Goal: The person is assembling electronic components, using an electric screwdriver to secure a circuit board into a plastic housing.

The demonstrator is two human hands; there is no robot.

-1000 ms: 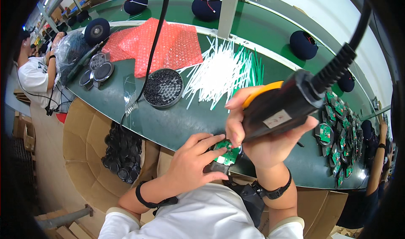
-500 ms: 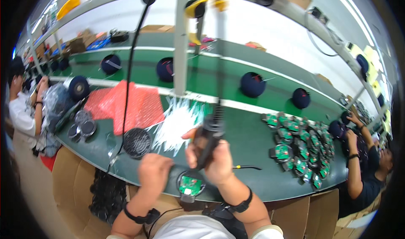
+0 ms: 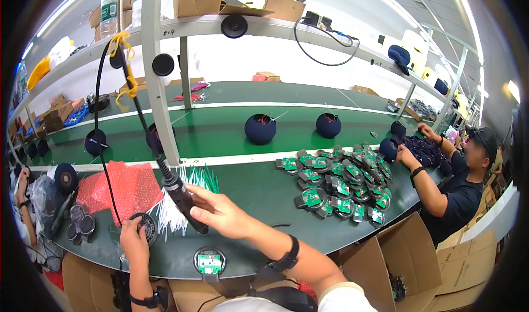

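Against right grip, black tool.

Worn on the head, the left camera of a fisheye pair looks from above the near edge of the green workbench, forward and down across it toward the conveyor belt and shelf beam. The left hand and right hand are close, the co-worker farther off at right.

Right hand: I'm holding a black corded tool.
Left hand: hovering beside the bowl.
Circuit board: lying on the table.
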